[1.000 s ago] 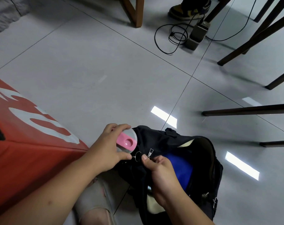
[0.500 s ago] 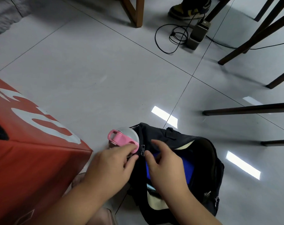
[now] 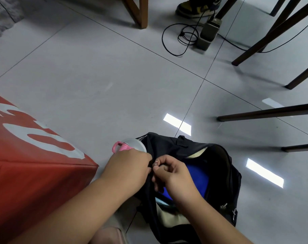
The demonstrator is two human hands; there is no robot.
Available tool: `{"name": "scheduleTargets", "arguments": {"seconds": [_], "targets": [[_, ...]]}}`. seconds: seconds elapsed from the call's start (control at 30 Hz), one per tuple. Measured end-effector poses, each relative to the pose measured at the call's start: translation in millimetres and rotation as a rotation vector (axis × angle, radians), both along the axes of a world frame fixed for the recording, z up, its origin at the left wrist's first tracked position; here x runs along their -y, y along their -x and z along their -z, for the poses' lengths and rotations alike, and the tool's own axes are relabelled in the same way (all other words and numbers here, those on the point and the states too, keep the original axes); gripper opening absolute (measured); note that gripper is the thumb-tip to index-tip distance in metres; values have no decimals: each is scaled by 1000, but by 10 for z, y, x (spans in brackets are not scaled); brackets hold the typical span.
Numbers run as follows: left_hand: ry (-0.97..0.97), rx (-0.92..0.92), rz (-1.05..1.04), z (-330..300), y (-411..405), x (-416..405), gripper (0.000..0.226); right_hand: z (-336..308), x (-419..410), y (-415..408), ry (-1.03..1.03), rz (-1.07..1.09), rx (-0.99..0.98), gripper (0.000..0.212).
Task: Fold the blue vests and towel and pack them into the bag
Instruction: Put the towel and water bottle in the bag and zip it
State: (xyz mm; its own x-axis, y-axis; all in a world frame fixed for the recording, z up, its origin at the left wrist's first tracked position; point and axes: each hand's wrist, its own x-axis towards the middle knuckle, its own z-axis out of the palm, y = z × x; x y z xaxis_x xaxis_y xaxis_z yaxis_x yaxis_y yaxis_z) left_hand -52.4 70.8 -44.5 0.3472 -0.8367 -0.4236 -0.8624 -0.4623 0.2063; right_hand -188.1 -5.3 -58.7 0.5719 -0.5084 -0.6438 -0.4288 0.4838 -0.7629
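A person bent over a black bag (image 3: 193, 148) standing on the grey tiled floor (image 3: 96, 76), both hands meeting at the near edge of its opening. The right hand (image 3: 172, 175) had its fingers curled tight, thumb and forefinger pinching a small metal zipper pull (image 3: 156, 162). The left hand (image 3: 130, 171) was closed on the black fabric of the bag just beside that pull, knuckles up; what exactly lay under its fingertips could not be made out. The mouth of the bag gaped to the right of the hands, and bright blue fabric (image 3: 195, 175) lay inside it, with a pale lining showing at the far rim and near the person's wrist. A bottle with a grey cap and pink lid (image 3: 122, 147) stuck up from the bag's left side, touching the back of the left hand. A large red block with white lettering (image 3: 35, 155) stood close to the left. Farther off were dark chair legs (image 3: 266, 113), a grey power unit (image 3: 208, 34) with a looped black cable (image 3: 178, 37), and someone's shoe (image 3: 190, 7).
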Motion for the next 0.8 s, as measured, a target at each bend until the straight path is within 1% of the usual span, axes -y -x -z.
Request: {"name": "scheduleTargets", "arguments": {"seconds": [0.07,0.1,0.17,0.23,0.3,0.33,0.47,0.6,0.7,0.8], "targets": [[-43,47,84,-20,-7,71,12,-33,-9,30,12,9,-1,17],[-63,56,107,-42,1,98,8,-33,-21,28,39,10,-23,22],[-64,45,114,-75,24,141,5,-30,-28,6,109,10,-74,32],[-59,45,94,-88,16,158,5,-29,-14,-33,158,-5,-113,27],[-44,48,50,-89,-44,159,10,-37,15,-69,173,-38,-130,16],[-35,35,21,-85,-81,154,13,-36,26,-80,193,-56,-142,14],[-30,-30,-16,-74,-132,128,19,-2,37,-54,405,-160,-212,21],[-51,-50,-63,-61,-169,88,14,-7,83,-4,509,-196,-274,24],[-27,-1,-102,-56,-230,76,12,-59,157,95,492,-191,-269,23],[30,61,-57,-88,-191,82,8,-99,165,171,441,-190,-242,22]]}}
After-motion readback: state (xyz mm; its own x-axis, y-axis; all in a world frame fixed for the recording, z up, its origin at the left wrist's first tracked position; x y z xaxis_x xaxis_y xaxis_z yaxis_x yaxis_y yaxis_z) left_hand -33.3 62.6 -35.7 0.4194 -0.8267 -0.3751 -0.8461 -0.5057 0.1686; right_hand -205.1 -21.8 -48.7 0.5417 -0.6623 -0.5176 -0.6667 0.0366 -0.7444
